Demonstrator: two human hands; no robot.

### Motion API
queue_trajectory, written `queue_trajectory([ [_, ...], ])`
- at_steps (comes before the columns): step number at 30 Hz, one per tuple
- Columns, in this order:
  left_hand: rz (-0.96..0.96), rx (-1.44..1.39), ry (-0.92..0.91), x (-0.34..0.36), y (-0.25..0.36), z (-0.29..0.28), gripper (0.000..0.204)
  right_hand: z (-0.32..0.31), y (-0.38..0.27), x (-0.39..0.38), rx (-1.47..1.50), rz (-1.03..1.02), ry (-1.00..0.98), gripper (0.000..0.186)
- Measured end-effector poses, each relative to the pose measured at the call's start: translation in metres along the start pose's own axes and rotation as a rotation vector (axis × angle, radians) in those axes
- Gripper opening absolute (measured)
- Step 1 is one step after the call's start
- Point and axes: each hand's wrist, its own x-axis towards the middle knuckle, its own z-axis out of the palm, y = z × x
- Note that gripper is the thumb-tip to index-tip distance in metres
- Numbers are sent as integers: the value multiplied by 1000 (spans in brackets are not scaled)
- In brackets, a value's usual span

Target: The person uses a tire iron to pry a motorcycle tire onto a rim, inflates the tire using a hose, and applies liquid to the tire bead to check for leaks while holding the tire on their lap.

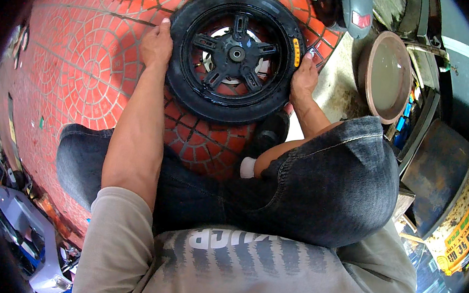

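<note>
A black motorbike wheel (232,106) with its tyre fitted is in front of me over the red paving. Its rim has several thick spokes around a dark hub (236,53), and a silvery disc shows behind them. My left hand (157,44) grips the tyre's left side, with the thumb uppermost. At the right side my right hand (304,77) holds the tyre, just below a yellow label (296,53). The fingers of both hands are partly hidden behind the tyre. Whether the wheel's lower edge touches the ground, I cannot tell.
A round basin of cloudy water (390,76) stands at the right. Nearby are a rusty metal drum (441,174) and a grey vehicle part with a red lamp (357,16). A scooter (32,235) is at the lower left. My shoe (271,133) is close below the wheel.
</note>
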Motion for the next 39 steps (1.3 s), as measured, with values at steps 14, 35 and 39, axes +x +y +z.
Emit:
queue_trajectory([
  [14,-9,14,11,0,2,-1,63,2,4,3,-38,-3,21,72],
  [35,-14,2,4,3,0,-1,63,1,4,5,-19,9,-44,75],
  [39,-20,12,9,2,2,-1,63,-1,-2,3,-32,-9,-28,73],
])
